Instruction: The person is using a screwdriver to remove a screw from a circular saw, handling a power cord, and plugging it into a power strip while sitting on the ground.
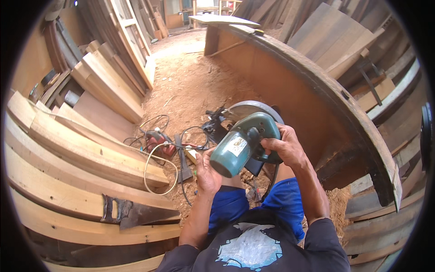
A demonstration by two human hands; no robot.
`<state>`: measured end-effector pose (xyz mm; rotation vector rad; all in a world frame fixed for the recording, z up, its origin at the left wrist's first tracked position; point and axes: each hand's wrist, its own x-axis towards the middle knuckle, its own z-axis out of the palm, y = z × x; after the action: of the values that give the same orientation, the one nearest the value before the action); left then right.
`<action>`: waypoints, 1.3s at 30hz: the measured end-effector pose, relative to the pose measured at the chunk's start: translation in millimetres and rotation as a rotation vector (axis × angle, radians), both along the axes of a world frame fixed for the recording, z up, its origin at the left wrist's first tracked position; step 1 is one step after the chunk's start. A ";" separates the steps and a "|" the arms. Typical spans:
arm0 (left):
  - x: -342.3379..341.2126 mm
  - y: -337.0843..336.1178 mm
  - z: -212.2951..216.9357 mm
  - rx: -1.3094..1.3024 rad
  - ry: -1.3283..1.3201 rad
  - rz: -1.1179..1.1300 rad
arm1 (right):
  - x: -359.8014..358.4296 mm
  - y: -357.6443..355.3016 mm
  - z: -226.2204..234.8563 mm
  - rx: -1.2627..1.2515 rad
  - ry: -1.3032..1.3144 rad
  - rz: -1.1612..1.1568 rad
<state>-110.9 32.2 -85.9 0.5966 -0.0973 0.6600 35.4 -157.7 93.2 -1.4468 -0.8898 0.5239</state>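
A circular saw [232, 152] with a green motor housing and a rounded grey blade guard is held up in front of my knees. My right hand [286, 144] wraps round its rear handle, with the thumb over the grip. Beside the lower left of the motor housing is my left hand [209, 173], palm turned up and fingers stretched out. Part of its fingers lies against or behind the housing, and I cannot tell whether they bear any weight. A dark cord [273, 181] hangs below the saw's handle.
A large curved wooden panel [312, 68] stands at the right. Stacked planks [86, 145] fill the left, with a handsaw [140, 214] lying on them. On the sawdust-covered floor [181, 86] lie a red power tool [159, 143], a pale looped cable [146, 174] and dark cords.
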 end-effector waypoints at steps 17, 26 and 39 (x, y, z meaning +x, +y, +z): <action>46.6 -60.4 -46.4 -0.018 0.051 -0.173 | -5.5 -57.9 -67.7 0.373 0.402 -0.031; 33.4 -24.2 -93.6 0.000 0.109 -0.012 | -7.5 -24.6 -119.9 0.245 0.588 -0.090; 15.9 8.7 -78.2 0.411 1.217 -0.035 | 16.9 -21.0 -150.6 -0.177 0.404 0.046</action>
<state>-94.9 41.0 -164.1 1.3015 0.9095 0.1520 52.2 -178.6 -57.4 -1.4119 -0.5652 0.9110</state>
